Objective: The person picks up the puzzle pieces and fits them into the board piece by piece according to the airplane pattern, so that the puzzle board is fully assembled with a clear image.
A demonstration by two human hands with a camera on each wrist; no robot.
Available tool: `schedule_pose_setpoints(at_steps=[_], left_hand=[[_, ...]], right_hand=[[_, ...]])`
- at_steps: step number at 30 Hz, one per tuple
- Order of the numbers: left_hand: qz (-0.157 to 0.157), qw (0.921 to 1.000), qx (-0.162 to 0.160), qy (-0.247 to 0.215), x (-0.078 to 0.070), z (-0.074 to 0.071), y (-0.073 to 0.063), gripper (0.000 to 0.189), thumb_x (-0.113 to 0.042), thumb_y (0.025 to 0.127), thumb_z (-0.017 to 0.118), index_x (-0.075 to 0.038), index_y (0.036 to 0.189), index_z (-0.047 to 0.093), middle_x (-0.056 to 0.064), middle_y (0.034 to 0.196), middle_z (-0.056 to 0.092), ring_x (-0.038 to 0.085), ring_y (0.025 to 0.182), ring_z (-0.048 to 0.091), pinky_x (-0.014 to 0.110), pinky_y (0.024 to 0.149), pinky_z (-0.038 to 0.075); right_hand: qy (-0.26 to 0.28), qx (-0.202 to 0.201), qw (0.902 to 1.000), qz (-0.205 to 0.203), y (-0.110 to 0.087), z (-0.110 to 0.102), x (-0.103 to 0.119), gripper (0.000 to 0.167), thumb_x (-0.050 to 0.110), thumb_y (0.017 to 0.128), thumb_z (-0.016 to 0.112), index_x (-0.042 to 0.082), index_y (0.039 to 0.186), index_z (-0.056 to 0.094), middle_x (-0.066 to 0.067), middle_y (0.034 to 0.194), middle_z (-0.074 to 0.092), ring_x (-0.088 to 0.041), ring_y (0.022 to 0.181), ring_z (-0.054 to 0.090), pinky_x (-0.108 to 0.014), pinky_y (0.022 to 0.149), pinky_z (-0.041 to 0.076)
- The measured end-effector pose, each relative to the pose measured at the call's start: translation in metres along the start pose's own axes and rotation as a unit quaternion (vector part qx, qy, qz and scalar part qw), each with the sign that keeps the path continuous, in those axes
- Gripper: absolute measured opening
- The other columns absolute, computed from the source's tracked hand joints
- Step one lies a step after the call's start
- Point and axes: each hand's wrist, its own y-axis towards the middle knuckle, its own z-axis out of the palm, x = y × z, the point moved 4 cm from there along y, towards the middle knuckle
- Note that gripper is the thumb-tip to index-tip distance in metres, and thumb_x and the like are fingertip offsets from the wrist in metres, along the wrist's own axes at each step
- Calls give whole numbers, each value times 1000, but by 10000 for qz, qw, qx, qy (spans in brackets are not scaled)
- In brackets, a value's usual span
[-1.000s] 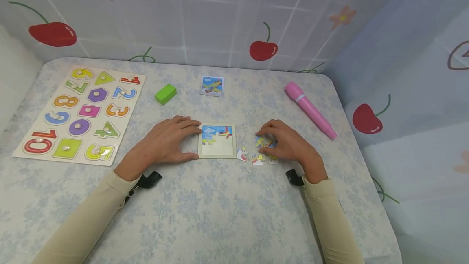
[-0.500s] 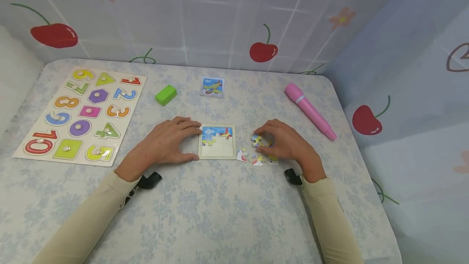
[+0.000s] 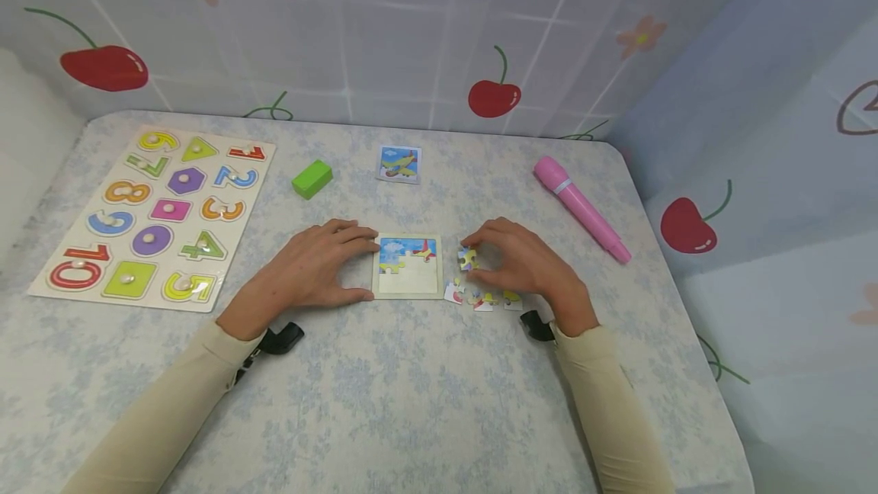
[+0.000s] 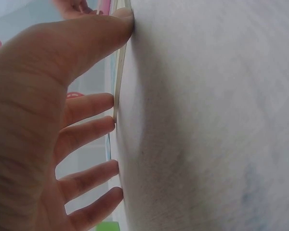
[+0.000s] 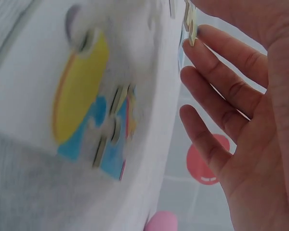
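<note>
My left hand (image 3: 312, 265) rests at the left side of a small square puzzle tray (image 3: 408, 296). Its fingertips touch the upper left edge and the thumb (image 4: 121, 21) the lower corner; the fingers are fairly straight. Joined jigsaw pieces showing sky and a red plane tail (image 3: 425, 250) fill the tray's top and part of its left. To the right of the tray, my right hand (image 3: 524, 261) pinches a blue-and-yellow jigsaw piece (image 3: 467, 258) between thumb and fingers. Loose pieces (image 3: 483, 301) lie just below that hand; a yellow, white and blue one (image 5: 82, 96) looms in the right wrist view.
Behind the tray lies a plane picture card (image 3: 399, 164), with a green block (image 3: 312, 179) left of it. A number-and-shape board (image 3: 171, 210) covers the table's left side. At the back right is a pink toy microphone (image 3: 581, 208). Printed curtains (image 3: 398, 36) border the table.
My right hand has moved left toward the tray, carrying the pinched jigsaw piece away from the loose ones. The left hand and the tray have stayed put.
</note>
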Motion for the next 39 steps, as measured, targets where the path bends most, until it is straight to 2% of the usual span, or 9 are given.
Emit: schedule_pose_setpoints(at_steps=[16,27,39], left_hand=[[31,10000,-79,15,0,1,-1,77,-62,83,88,-16,143,70,3,155,60,35,146,50,59,107,51],[-9,10000,-43,-11,1,1,-1,77,-62,83,87,-16,143,70,3,156,59,35,146,50,59,106,51],[-44,10000,27,17,-1,0,0,76,-62,84,86,-16,143,70,3,156,59,34,146,49,59,106,51]], right_hand=[[-78,126,9998,-123,19,4,17,47,32,88,91,12,128,78,1,120,72,-21,112,64,-40,99,54],[-148,93,9990,-411,36,-1,31,45,29,90,89,12,130,76,1,121,72,-22,115,65,-43,100,55],[-120,119,9984,-531,47,8,40,44,31,91,88,12,130,77,-1,123,72,-24,117,66,-44,103,54]])
